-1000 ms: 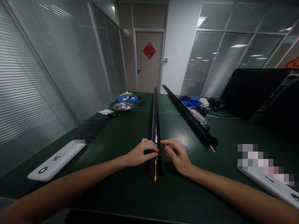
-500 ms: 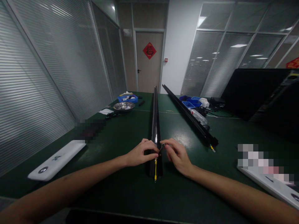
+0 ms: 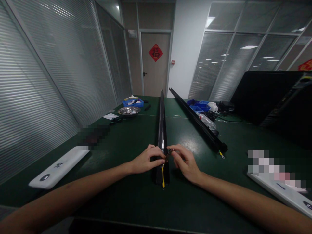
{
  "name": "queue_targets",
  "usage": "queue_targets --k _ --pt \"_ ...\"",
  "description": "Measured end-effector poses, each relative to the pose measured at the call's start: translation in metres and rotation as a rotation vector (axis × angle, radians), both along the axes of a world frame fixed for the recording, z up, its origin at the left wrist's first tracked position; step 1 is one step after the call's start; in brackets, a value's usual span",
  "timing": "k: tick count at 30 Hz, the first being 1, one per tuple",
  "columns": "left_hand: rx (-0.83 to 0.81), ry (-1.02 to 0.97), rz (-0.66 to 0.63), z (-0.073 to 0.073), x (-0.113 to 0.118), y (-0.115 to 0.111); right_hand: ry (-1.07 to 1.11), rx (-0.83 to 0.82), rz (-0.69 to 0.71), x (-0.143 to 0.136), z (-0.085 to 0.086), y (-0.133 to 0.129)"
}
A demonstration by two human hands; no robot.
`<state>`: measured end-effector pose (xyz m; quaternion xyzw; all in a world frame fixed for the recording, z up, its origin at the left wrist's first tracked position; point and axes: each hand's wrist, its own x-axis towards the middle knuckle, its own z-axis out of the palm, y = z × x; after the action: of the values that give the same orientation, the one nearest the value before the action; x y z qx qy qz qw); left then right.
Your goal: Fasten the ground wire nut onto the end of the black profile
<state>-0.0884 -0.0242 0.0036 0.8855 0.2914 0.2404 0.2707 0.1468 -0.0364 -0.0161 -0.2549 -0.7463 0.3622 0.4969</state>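
Note:
A long black rail point(image 3: 162, 126) lies lengthwise on the green table, its near end between my hands. My left hand point(image 3: 148, 160) reaches over the rail from the left, fingers curled on it and thumb beside the top of a short yellow wire point(image 3: 163, 177). That wire hangs toward me and ends in a metal ring lug. On the other side, my right hand point(image 3: 185, 162) pinches a small metal tool, seemingly a wrench point(image 3: 168, 153), slanting down to the left thumb. What the tool's lower end touches is hidden by the fingers.
A second black rail point(image 3: 200, 122) with a yellow lug lies to the right. White cases point(image 3: 59, 167) flank my arms. Farther off are a metal bowl point(image 3: 129, 111), a blue tray point(image 3: 133, 103), blue bins point(image 3: 196, 109), a plastic bottle point(image 3: 207, 122) and a large black panel point(image 3: 263, 97).
The tool has turned slightly in my right hand. The yellow wire's loose end has shifted a little to the right. My hands stay in nearly the same place.

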Motion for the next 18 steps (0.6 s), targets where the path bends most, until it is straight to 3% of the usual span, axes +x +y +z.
queue_targets --k 18 --pt "0.004 -0.005 0.014 -0.0013 0.0004 0.0003 -0.003 -0.011 -0.006 0.0 -0.0019 0.0002"
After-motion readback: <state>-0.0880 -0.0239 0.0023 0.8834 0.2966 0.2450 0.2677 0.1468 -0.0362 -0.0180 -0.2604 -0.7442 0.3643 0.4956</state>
